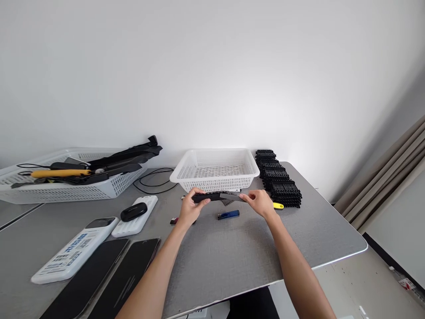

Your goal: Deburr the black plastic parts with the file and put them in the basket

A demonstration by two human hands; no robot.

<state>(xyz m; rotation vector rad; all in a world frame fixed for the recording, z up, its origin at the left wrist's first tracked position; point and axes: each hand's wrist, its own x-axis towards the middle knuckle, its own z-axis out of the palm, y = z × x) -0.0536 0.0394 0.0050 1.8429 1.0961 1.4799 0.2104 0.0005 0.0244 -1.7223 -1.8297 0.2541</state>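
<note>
My left hand (pixel 190 209) is closed on the end of a narrow black plastic piece (pixel 209 196), thumb in front and fingers behind. Between the thumb and fingers of my right hand (pixel 260 202) is a flat grey strip (pixel 231 197), which overlaps the right end of the black piece. Just past my right hand a yellow handle end (pixel 278 206) shows; whether it joins the strip is hidden. A blue lighter (pixel 228 215) lies on the table below the held pieces. Partly behind my left wrist is a small dark and pink object (pixel 174 220).
A white basket (pixel 215 182) stands behind my hands, with stacks of black ribbed plastic pieces (pixel 286 192) to its right. The left basket (pixel 99 190) holds tools and black strips. Phones (pixel 89 274), white power banks (pixel 78 248) and a black cable (pixel 149 184) occupy the table's left.
</note>
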